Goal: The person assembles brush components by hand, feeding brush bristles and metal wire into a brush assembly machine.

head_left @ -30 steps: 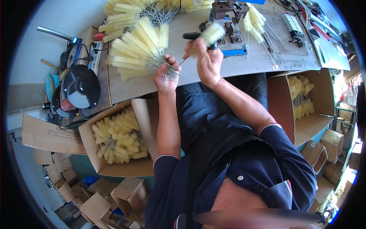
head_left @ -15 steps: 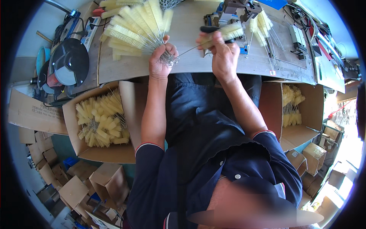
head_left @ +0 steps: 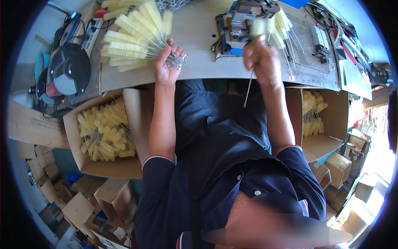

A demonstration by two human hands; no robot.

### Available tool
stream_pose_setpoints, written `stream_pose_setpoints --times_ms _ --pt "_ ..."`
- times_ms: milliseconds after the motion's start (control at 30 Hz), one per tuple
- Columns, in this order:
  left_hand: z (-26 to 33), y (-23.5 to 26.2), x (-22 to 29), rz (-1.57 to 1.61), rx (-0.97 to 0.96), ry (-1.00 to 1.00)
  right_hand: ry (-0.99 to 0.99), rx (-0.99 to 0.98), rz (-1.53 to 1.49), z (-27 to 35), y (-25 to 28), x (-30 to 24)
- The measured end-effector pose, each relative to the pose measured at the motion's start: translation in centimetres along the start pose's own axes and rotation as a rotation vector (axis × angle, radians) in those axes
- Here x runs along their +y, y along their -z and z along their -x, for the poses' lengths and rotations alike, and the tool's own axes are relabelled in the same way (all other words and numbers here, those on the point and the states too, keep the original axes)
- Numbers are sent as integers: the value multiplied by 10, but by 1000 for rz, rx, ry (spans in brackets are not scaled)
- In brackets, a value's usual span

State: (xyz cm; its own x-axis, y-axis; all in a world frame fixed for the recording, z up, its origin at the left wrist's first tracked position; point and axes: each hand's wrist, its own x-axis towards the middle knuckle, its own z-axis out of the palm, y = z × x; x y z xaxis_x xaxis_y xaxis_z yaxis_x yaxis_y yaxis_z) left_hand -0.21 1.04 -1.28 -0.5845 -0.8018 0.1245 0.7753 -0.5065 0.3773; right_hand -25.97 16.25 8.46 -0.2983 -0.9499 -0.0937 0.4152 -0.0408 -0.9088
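My left hand point(head_left: 167, 69) is closed round the wire stems of a fanned bundle of tube brushes point(head_left: 134, 39). Their cream bristle heads spread up and to the left, while the looped stem ends poke out on the hand's right. Over the bench's front edge, my right hand point(head_left: 266, 64), smeared by motion, grips a single tube brush point(head_left: 259, 27). Its bristles stick up past the fingers and its bare wire points down toward my lap. Just beyond that hand stands a metal bench fixture point(head_left: 241, 25) with a blue base.
More tube brushes point(head_left: 282, 28) lie right of the fixture. Cardboard boxes of brushes stand below the bench, one at left point(head_left: 103, 169) and one at right point(head_left: 327, 145). A machine with a black disc point(head_left: 74, 62) sits at the bench's left end.
My right hand has moved right and swung its brush from slanting to upright, pulling the wire away from the left hand. The left hand's bundle has shifted slightly left.
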Motion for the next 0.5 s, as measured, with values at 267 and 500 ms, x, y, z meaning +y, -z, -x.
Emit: stream_pose_setpoints --times_ms 267,500 --pt "-2 -7 -2 -96 113 49 -264 67 -243 -14 -10 27" --pt "-2 -4 0 -102 89 43 -375 124 -275 -38 -14 15"
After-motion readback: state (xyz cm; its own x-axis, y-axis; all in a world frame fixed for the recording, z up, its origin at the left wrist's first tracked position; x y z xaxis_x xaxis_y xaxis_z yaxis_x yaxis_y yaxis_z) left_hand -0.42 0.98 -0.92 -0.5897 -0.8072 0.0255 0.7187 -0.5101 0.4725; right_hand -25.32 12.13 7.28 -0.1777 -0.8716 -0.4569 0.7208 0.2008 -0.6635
